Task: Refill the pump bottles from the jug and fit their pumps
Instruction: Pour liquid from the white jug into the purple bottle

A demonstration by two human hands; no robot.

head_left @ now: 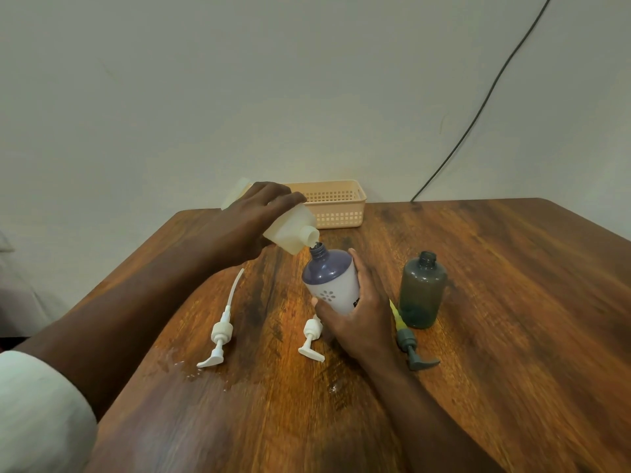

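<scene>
right hand [356,312] grips purple bottle [333,278]; left hand [254,220] tips jug [288,230] above.

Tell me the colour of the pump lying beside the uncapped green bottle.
Dark grey-green pump, with a yellow tube; head view, the only one.

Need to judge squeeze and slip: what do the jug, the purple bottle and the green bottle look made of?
Jug: seemingly soft, milky translucent plastic, matte; light glows through it.
Purple bottle: looks like opaque plastic, with a smooth sheen on its shoulder and a white label.
Green bottle: tinted see-through plastic, probably; liquid shows at its base.
</scene>
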